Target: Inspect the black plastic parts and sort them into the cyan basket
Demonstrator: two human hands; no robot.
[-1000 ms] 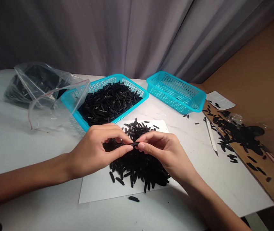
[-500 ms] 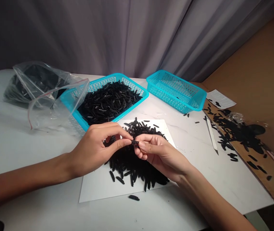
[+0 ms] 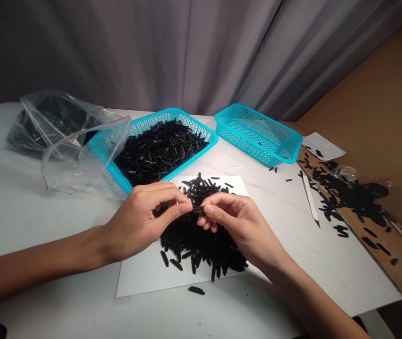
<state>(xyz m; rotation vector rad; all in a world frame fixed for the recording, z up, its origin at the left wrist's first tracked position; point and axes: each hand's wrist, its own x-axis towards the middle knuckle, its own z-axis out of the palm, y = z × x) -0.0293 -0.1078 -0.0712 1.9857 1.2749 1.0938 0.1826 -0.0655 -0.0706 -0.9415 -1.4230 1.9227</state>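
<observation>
Between my hands is a small, slim black strip (image 3: 197, 207), held level above a heap of similar pieces. My left hand (image 3: 151, 212) pinches its left end between thumb and forefinger. The other end is in the pinch of my right hand (image 3: 234, 219), whose remaining fingers curl below. Under both hands the black pile (image 3: 208, 249) spreads over a white sheet (image 3: 133, 278), partly hidden by them. One loose piece (image 3: 196, 290) lies on the table just off the sheet's near edge. What the strip is exactly, I cannot make out.
Behind my left hand stands a blue basket (image 3: 197, 162) filled with black pieces. A plastic bag (image 3: 56, 122) of black material leans over its left side. Further right are a second blue basket (image 3: 261, 153), a white pen-like tool (image 3: 309, 197) and scattered black bits (image 3: 356, 193) on cardboard.
My right fingers have shifted on the strip: the thumb now lies at its right end, and more of the strip shows between the hands. My left hand has barely moved.
</observation>
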